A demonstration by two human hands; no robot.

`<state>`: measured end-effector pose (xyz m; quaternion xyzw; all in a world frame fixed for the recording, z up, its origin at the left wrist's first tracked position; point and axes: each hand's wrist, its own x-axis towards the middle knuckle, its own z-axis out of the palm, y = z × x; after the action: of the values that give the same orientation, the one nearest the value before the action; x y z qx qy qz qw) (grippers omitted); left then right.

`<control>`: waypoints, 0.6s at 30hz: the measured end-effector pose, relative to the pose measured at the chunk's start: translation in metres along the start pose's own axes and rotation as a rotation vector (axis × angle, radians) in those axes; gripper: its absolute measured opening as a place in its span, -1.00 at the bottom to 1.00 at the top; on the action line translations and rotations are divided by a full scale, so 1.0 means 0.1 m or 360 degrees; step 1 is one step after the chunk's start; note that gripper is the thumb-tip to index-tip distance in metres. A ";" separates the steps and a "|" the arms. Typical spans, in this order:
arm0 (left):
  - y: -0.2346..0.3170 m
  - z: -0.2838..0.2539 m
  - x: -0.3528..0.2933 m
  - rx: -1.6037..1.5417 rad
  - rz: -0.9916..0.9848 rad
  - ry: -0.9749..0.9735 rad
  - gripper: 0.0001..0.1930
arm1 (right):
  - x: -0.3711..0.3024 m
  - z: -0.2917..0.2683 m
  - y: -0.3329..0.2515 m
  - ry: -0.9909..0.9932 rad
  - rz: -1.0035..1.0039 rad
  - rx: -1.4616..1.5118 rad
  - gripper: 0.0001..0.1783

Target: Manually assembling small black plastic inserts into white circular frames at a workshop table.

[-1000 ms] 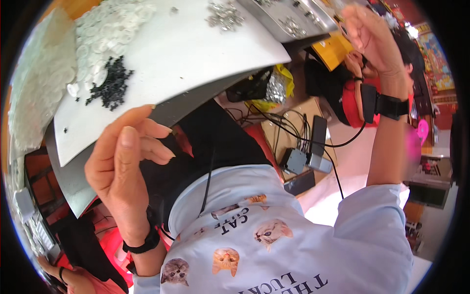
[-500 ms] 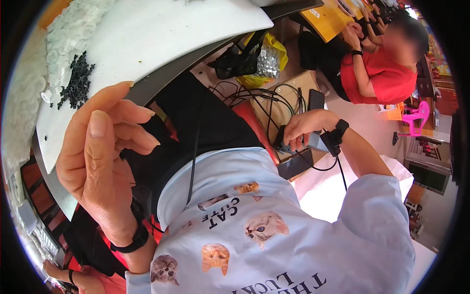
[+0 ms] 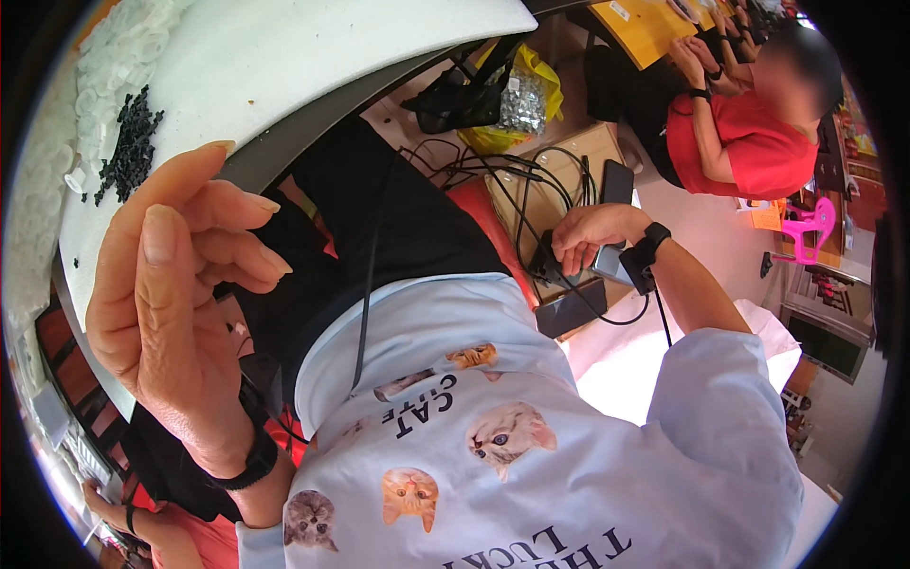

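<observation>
My left hand (image 3: 166, 303) is raised beside the corner of a white work surface (image 3: 313, 66), its fingers loosely bent and apart, with nothing between them. Near its fingertips lies a heap of small black parts (image 3: 133, 152). My right hand (image 3: 602, 228) reaches down over a cardboard box (image 3: 592, 147) at my side. Its fingers are curled against a small black device (image 3: 542, 261); the hand hides what they grip. Black cables (image 3: 531, 171) loop around that spot. Dark flat phone-like devices (image 3: 616, 180) lie near the right hand. Both wrists wear black bands.
Clear plastic pieces (image 3: 118, 52) are piled along the surface's left side. A yellow bag (image 3: 545, 90) with shiny packets stands beyond the box. A person in red (image 3: 730, 142) sits at a yellow table (image 3: 635, 33). At far right is a pink stool (image 3: 810, 228); another person's arm (image 3: 142, 522) shows lower left.
My left hand has shifted slightly left and up in the picture, its fingers still apart. The right hand stays at the black device, its fingers slightly more bent.
</observation>
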<state>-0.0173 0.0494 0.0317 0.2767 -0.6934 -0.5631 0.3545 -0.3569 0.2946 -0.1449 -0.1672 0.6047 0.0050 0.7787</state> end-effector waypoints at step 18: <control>-0.01 0.02 -0.02 0.0004 0.0004 -0.0024 -0.63 | -0.04 0.06 0.08 -0.0171 0.0415 -0.0389 -0.65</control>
<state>-0.0176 0.0516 0.0300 0.2720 -0.6970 -0.5639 0.3496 -0.3538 0.3048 -0.1416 -0.1802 0.5737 0.1882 0.7765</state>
